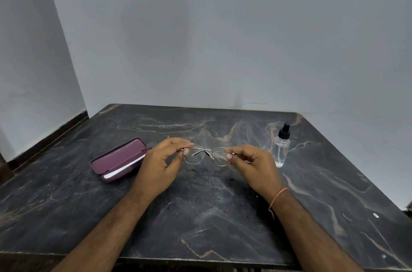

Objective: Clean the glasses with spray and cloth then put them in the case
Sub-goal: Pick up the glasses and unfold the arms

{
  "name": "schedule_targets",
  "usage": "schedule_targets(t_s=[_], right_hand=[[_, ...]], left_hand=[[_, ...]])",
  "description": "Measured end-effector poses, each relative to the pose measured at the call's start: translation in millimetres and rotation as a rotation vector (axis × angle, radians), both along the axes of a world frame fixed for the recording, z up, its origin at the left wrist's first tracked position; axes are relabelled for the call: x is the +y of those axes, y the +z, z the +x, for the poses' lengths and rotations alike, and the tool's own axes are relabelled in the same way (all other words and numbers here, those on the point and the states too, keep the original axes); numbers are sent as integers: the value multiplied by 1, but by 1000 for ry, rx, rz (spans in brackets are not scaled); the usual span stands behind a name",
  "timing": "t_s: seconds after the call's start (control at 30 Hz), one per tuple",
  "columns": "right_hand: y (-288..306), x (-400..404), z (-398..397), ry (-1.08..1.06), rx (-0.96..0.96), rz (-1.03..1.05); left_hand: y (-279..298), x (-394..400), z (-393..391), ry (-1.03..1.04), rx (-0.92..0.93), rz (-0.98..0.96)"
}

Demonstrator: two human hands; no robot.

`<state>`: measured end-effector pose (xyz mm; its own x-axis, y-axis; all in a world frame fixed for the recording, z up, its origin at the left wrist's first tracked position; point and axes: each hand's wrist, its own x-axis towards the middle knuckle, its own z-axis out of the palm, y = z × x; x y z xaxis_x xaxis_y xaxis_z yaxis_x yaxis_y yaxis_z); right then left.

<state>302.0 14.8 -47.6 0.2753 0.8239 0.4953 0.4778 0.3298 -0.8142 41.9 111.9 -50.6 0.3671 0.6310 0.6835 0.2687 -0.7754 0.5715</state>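
Pinch grips of left hand (159, 163) and right hand (254, 165) on glasses (207, 155), above mid-table (200, 216), between open case (119, 160) and spray bottle (282, 148).

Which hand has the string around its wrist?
The right hand, holding the glasses nearest the spray bottle. The left hand has none.

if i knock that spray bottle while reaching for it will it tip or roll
Probably tips easily: the spray bottle stands upright, tall and narrow, on the smooth table. It looks nearly empty and clear, so likely light. Once down, its round body would likely roll.
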Motion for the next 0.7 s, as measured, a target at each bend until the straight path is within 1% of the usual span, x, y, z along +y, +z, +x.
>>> schedule_targets(t_s=[0.1,0.2,0.43,0.53,0.7], right_hand=[[3,-1,1,-25,-107,84],[2,-1,1,-11,-126,130],[-2,1,2,-90,-247,189],[-3,1,4,-133,-329,240],[-2,1,5,-177,-438,254]], left_hand=[[-1,-1,0,-8,2,-19],[-1,-1,-1,-15,3,-30],[1,-4,2,-18,26,47],[2,-4,2,-12,41,82],[0,-1,2,-20,64,81]])
